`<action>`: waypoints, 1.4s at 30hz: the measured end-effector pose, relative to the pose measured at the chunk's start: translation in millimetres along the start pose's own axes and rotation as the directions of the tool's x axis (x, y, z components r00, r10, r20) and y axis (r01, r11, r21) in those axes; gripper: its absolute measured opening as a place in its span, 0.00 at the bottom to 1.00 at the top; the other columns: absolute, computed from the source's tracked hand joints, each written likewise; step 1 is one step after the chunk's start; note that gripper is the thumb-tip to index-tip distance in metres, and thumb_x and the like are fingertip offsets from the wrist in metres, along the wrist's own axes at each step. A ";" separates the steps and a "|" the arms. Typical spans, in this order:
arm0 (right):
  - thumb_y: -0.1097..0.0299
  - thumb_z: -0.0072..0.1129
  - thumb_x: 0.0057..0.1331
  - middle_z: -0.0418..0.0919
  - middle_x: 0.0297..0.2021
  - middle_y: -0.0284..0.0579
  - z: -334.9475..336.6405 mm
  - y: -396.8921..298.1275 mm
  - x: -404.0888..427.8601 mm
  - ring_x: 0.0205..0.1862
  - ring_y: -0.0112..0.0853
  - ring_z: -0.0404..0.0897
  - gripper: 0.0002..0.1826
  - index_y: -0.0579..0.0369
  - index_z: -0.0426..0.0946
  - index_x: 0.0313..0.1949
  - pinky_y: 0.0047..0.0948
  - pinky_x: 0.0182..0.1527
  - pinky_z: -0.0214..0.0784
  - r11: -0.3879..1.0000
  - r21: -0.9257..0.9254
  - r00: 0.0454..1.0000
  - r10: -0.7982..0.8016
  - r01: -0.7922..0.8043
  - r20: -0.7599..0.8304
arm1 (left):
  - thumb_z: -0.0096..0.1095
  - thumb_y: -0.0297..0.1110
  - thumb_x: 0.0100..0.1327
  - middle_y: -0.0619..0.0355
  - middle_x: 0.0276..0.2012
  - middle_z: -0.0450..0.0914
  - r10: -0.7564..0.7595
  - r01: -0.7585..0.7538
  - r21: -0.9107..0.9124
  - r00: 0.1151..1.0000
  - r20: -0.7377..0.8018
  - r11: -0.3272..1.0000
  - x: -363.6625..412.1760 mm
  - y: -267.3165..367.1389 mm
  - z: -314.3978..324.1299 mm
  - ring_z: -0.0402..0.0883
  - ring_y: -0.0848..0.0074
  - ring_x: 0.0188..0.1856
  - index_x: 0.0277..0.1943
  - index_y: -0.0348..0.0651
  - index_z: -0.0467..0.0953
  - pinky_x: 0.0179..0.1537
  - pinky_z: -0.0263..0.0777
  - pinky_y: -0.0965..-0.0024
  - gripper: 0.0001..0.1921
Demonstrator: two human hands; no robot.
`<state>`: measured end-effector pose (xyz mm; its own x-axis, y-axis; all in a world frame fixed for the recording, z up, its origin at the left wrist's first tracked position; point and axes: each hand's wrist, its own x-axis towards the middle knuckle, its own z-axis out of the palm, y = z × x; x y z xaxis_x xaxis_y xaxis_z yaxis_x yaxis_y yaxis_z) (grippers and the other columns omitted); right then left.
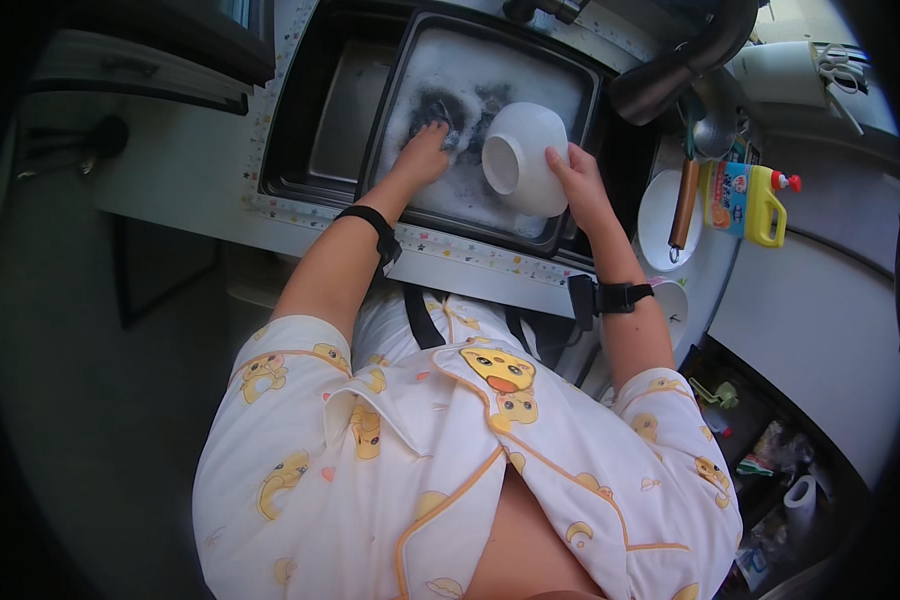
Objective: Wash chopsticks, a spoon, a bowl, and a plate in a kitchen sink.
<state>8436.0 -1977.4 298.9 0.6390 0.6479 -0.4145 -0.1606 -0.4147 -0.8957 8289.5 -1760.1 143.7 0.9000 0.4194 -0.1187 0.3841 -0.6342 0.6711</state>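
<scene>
A white bowl [534, 157] is gripped at its right side by my right hand [581, 180], thumb on the outer wall. It is tilted, its round foot facing left, above sudsy water. My left hand [424, 155] reaches into the foam [450, 64] at the left part of a dark rectangular basin [487, 234]. Its fingertips meet a dark gap in the suds, and whether they hold anything is hidden. The basin sits inside a dark double-width sink [300, 184].
A dark faucet [649, 86] arches over the sink's right end. To the right are a white plate [649, 217], a wooden-handled ladle [685, 202], a yellow detergent bottle [761, 199] and a white holder [780, 73] with scissors [840, 71]. An open window or cabinet panel [142, 64] juts in at upper left.
</scene>
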 end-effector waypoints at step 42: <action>0.56 0.35 0.78 0.77 0.52 0.51 21.8 46.9 9.2 0.53 0.37 0.77 0.24 0.66 0.69 0.57 0.36 0.57 0.67 0.809 0.587 0.836 0.322 0.001 -0.445 | 0.39 0.48 0.74 0.36 0.69 0.58 -0.586 0.296 -0.818 0.808 -0.062 0.494 2.0 105.7 77.7 0.56 0.50 0.72 0.70 0.30 0.57 0.70 0.50 0.60 0.32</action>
<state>8418.0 -1977.0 249.6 0.8169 0.1239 -0.5633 -0.5713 0.0399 -0.8198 8348.0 -1876.8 157.6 0.4892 0.7507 -0.4439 0.2874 0.3418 0.8948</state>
